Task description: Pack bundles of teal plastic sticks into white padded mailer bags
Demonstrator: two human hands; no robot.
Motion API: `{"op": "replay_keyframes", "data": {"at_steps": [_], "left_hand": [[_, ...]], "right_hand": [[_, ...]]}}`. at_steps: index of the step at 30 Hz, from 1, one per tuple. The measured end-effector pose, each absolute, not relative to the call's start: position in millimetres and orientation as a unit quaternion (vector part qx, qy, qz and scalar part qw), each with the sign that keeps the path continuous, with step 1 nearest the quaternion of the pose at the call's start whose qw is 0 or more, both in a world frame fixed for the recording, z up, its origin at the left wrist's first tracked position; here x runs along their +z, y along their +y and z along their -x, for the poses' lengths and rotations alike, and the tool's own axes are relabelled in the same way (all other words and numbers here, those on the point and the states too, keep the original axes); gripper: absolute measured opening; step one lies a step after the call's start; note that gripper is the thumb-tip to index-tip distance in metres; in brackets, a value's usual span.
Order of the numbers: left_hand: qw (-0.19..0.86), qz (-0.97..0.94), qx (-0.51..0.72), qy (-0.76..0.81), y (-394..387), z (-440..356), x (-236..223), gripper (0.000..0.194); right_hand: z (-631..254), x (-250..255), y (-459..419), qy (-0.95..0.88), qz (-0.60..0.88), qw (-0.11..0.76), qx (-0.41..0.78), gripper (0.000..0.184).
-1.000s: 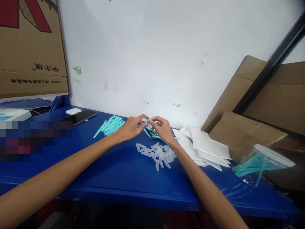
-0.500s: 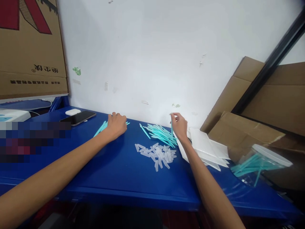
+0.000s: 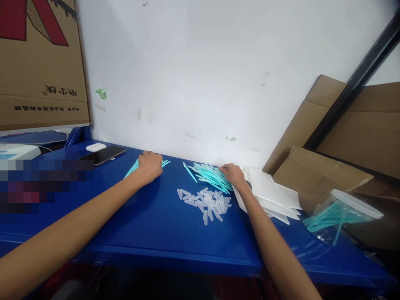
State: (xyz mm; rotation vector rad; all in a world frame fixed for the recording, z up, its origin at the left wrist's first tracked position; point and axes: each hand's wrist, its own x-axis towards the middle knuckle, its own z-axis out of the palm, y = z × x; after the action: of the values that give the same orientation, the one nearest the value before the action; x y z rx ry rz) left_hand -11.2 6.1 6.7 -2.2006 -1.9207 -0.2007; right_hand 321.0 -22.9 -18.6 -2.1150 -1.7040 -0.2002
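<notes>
Toward the back of the blue table, my left hand rests with curled fingers over a small group of slim teal plastic sticks. Stick ends show on both sides of it; its fingertips are hidden. My right hand is at the right end of a larger heap of teal sticks. Its thumb and fingers are bent together against the heap, and whatever is between them is hidden. One stick lies at the heap's left side. In front of the heap lie many small translucent plastic caps.
White paper bags or sheets lie beside my right wrist. A clear tub of teal sticks with a white lid lies tilted at the right. Cardboard leans behind it. At the left are a phone and a white case.
My right hand has come down from above the heap, where it pinched an upright teal stick, onto the heap's right end. My left hand has shifted slightly left, baring more stick ends on its right.
</notes>
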Motion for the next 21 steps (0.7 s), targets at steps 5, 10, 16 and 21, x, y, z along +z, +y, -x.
{"op": "replay_keyframes", "data": {"at_steps": [5, 10, 16, 21], "left_hand": [[0.095, 0.745, -0.072, -0.656, 7, 12, 7, 0.030], [0.092, 0.728, -0.090, -0.674, 5, 14, 9, 0.044], [0.075, 0.737, -0.073, -0.668, 5, 15, 8, 0.054], [0.076, 0.739, -0.058, -0.666, 5, 14, 8, 0.055]], "right_hand": [[-316, -18, -23, -0.624, 0.754, 0.188, -0.077, 0.030], [-308, -9, -29, -0.626, 0.745, 0.202, -0.108, 0.031], [-294, -2, -33, -0.643, 0.723, 0.219, -0.130, 0.033], [-286, 1, -36, -0.665, 0.701, 0.221, -0.135, 0.033]]}}
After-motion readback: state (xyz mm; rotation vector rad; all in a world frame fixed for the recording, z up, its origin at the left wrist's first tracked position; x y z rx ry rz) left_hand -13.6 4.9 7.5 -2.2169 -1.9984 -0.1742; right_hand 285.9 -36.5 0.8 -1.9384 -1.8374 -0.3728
